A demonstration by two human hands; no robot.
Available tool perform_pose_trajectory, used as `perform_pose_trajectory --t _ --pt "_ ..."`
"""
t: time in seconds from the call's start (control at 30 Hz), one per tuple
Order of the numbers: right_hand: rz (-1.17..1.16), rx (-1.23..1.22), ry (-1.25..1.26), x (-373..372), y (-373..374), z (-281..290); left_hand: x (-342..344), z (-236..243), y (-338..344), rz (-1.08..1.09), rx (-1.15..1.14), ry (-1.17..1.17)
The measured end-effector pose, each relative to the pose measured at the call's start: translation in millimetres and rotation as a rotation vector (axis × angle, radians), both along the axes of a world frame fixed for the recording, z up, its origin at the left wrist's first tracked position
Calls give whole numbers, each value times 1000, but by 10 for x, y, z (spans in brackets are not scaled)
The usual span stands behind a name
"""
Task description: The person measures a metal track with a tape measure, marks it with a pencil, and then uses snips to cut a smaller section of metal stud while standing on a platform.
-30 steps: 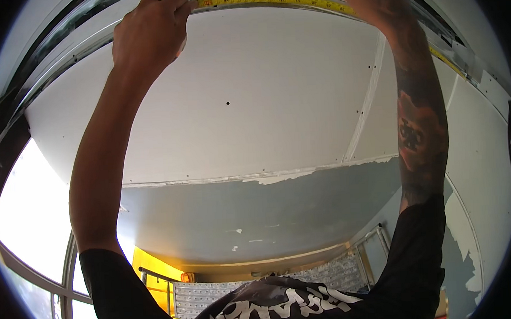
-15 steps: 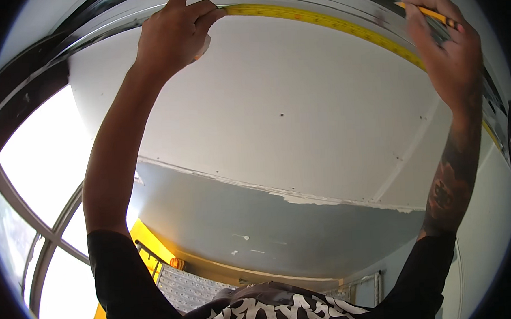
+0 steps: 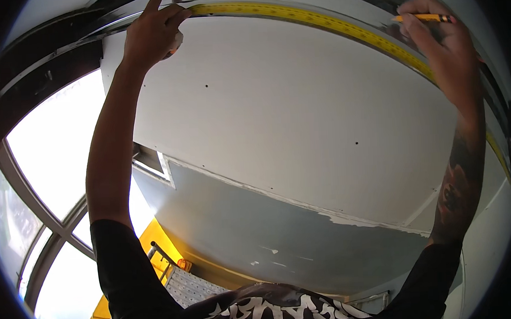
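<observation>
A yellow tape measure blade stretches along a shiny metal profile at the top of the view, curving down to the right behind my right wrist. My left hand pinches the blade's left end against the profile, thumb and fingers closed, one finger pointing up. Held between the fingers of my right hand is a yellow pencil. Its tip points left, close to the profile above the blade. The tape's case cannot be made out.
A white ceiling panel with screw holes spans overhead. Beyond its ragged edge runs a grey surface. Bright windows stand at the left. A perforated metal platform with a rail lies below, near a yellow wall.
The view has shifted over the ceiling. My left hand appears farther left along the profile. In my right hand the pencil has turned from slanting to nearly level.
</observation>
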State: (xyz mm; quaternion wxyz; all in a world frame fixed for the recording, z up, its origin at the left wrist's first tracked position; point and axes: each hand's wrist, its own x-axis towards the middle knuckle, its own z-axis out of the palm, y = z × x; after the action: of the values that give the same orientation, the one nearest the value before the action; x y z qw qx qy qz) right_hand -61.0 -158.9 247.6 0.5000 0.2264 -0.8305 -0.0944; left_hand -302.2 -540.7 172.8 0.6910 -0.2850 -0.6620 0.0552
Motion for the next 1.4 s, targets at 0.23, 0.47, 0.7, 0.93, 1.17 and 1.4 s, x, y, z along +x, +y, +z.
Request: perform_pose_trajectory --t 0.23,0.47,0.7,0.93,1.17,1.4 --pt "198 -224 -12 -653 -1116 -116 -454 63 -565 78 -92 -6" --pt "212 -239 -60 -1116 -1754 -100 -635 11 -652 -166 186 -172" --pt "158 -362 -109 -1233 -1953 -100 -797 11 -791 -127 78 -30" --pt "190 -382 -97 -1256 -1918 -109 -301 64 -581 -282 255 -377" --pt "43 -335 -140 -1153 -2060 -113 -379 65 -637 -310 197 -296" --pt "85 -365 -70 -1215 -2012 -82 -402 73 -655 -309 160 -247"
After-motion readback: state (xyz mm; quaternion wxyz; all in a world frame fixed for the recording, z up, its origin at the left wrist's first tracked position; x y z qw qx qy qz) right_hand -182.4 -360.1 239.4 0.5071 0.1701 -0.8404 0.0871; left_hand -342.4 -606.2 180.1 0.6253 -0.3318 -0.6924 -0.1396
